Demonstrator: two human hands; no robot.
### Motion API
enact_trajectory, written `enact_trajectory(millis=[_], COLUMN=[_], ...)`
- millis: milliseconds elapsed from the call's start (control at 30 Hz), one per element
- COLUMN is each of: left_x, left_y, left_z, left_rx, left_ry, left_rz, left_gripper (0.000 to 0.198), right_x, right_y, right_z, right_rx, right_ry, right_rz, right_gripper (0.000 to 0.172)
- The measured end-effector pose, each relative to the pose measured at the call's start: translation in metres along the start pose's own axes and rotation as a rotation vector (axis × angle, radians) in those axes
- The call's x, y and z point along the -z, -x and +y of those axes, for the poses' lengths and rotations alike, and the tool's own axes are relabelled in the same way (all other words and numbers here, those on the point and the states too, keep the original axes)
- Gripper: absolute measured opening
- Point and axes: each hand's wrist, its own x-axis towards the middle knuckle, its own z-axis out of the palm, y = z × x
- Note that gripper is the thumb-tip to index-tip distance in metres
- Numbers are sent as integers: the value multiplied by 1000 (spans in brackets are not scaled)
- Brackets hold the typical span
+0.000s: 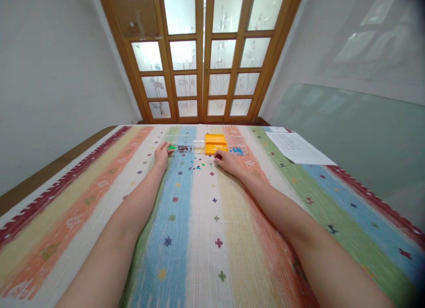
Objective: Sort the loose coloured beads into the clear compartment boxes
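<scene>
My left hand (161, 155) is at the left end of a clear plastic box, fingers bent round its edge beside green pieces (171, 147). Dark red-brown pieces (184, 148) fill the compartment to the right of it. My right hand (226, 160) is closed, thumb and fingertips together, just in front of a yellow box (215, 139); whatever it pinches is too small to make out. White pieces (219, 147) lie in the yellow box. Small loose pieces (198, 167), blue, dark and green, are scattered on the cloth between my hands.
Blue pieces (236, 151) sit in a clear compartment right of the yellow box. A striped tablecloth (202, 237) covers the table. Printed white sheets (297, 148) lie at the back right. Behind the table stand wooden doors with glass panes (187, 55); a pale glass panel (352, 135) is at the right.
</scene>
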Motion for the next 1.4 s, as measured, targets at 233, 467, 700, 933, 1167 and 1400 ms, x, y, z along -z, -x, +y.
enact_trajectory(millis=[233, 467, 700, 933, 1167, 1400], left_x=[-9, -36, -48, -47, -48, -44], left_y=[10, 53, 81, 78, 79, 71], left_z=[-10, -6, 4, -4, -2, 0], left_rx=[-185, -582, -816, -889, -893, -829], left_ry=[-264, -668, -906, -946, -960, -869], left_rz=[-120, -483, -795, -850, -877, -751], left_gripper=[39, 29, 29, 32, 36, 40], right_x=[1, 6, 8, -2, -4, -3], right_y=[-4, -7, -5, -4, -2, 1], right_z=[7, 17, 15, 9, 7, 6], right_rx=[-93, -127, -56, 26, 81, 73], right_ry=[-57, -50, 15, 93, 90, 86], right_rz=[185, 318, 256, 159, 88, 57], right_gripper=[24, 41, 38, 26, 22, 23])
